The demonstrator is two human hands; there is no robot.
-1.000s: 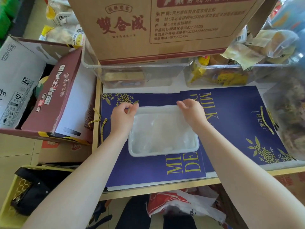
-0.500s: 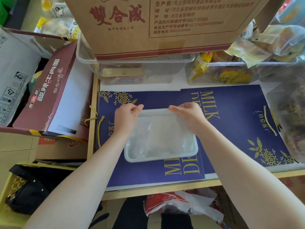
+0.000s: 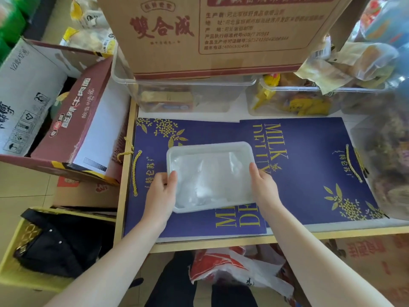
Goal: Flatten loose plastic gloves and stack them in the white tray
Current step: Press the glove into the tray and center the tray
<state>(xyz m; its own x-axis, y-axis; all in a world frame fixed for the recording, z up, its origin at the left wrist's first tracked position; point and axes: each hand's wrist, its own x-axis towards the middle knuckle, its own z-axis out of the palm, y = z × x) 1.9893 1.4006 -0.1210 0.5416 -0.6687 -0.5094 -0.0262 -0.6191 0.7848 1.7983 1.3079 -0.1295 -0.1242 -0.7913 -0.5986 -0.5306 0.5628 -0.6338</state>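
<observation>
Fingers of the left hand (image 3: 160, 196) curl over the tray's left rim, thumb on top by the look of it, while the right hand (image 3: 263, 187) grips the right rim the same way, so both hands are clamped on the white tray (image 3: 210, 147). It sits on the blue gift bags (image 3: 309, 165) at the middle of the table, with the plastic gloves (image 3: 208, 180) lying flat inside. Those gloves look feather-light, limp and slick, likely to slide or lift with any draught, so pressing with flat palms should suit better than pinching; the tray seems thin and a bit flexible, best held at both rims. How many gloves are stacked is impossible to tell, clear film on white, and the fingertips under the rims are hidden.
</observation>
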